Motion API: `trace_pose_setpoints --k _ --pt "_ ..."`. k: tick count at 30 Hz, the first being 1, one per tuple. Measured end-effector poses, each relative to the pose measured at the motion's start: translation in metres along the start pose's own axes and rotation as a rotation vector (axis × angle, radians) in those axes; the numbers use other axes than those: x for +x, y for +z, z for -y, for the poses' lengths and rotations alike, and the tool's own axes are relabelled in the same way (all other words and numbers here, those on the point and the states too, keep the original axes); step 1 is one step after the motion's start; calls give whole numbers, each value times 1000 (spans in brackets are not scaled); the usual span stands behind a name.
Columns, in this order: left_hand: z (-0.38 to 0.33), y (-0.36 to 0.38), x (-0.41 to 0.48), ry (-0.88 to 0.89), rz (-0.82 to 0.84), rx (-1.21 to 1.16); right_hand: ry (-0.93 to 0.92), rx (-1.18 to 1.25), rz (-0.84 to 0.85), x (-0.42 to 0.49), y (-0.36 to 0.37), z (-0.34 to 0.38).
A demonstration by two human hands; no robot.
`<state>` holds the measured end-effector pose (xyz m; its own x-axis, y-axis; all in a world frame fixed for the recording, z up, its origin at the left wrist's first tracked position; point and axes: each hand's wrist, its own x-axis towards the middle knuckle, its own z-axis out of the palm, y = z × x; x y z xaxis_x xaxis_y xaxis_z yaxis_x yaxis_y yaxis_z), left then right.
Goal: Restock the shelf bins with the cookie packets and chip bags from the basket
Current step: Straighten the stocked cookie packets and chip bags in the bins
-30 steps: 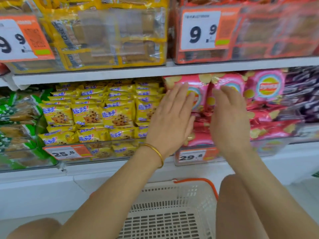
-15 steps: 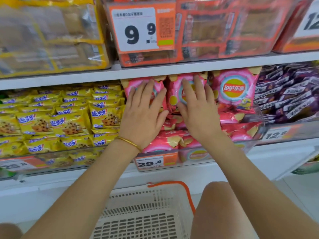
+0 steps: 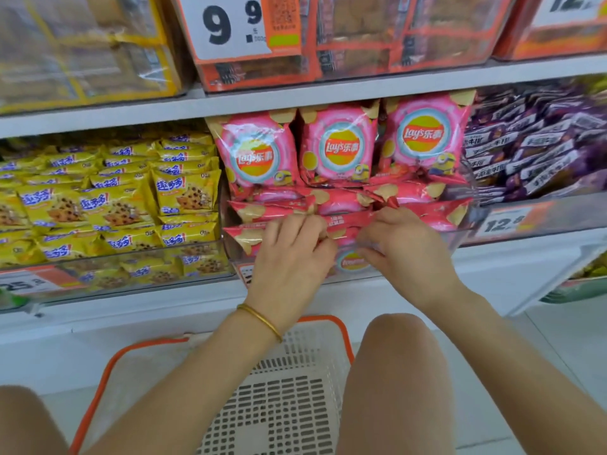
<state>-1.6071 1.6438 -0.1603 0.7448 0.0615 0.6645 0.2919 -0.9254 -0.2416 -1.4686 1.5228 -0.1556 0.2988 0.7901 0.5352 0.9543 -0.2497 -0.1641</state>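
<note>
I am watching both hands working low in the chip bin; left hand and right hand are pinching, fingers curled, one flat-lying chip bag, seemingly squaring it onto the stack; the basket below is showing no packets.

Centre frame, the chip bags are pink with a red-and-yellow disc ringed pale blue. At left, yellow cookie packets bear blue lettering and brown-speckled cookies. At right, purple packets carry white lettering. Bottom centre, the white basket shows a slotted grid and an orange handle. Top centre, a white-and-orange price tag has black numerals.
</note>
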Motion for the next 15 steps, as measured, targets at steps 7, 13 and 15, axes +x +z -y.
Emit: trace_pose_setpoints --k 7,13,15 --pt "-1 2 8 -55 18 45 -29 -61 -28 8 9 -1" --pt "18 10 32 -90 22 60 17 -36 10 37 9 -4" --pt "22 18 32 -85 35 76 16 -23 19 39 17 -5"
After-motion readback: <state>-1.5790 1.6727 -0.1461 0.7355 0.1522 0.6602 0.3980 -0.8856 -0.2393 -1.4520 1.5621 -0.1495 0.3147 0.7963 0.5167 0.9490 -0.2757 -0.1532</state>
